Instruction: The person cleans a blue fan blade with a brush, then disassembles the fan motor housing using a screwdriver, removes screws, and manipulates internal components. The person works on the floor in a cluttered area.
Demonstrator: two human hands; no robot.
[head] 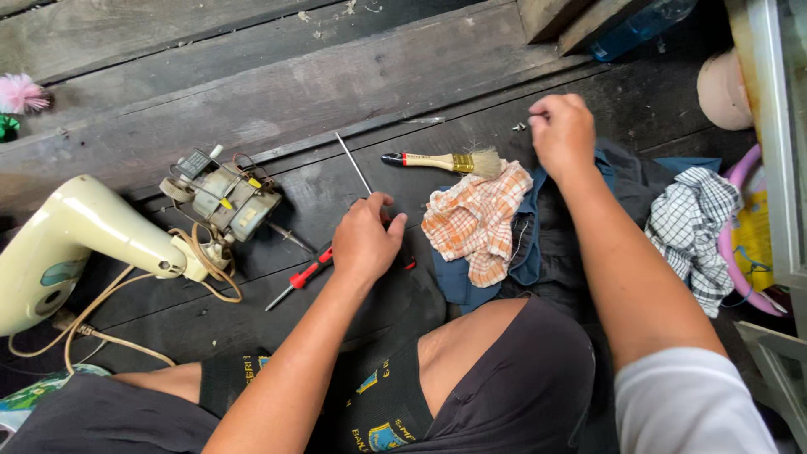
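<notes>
The left hand (pixel 363 240) is closed around a thin metal rod (pixel 354 165) on the wooden floor (pixel 277 92). The rod's long line points up and a bit left, away from the person; its lower end is hidden in the hand. The right hand (pixel 561 130) pinches near tiny screws (pixel 519 128), too small to see if it holds one. A red screwdriver (pixel 304 276) lies partly under the left hand. A brush (pixel 444 161), checked cloth (pixel 477 220) and fan motor (pixel 223 200) lie nearby.

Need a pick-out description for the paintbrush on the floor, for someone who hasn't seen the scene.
Start at the dark wooden floor boards ahead of the seated person. Between the left hand and the right hand lies an orange checked cloth; the paintbrush lies flat just beyond it. Pale wooden handle, red-and-black tip, brass band, bristles toward the right hand.
</notes>
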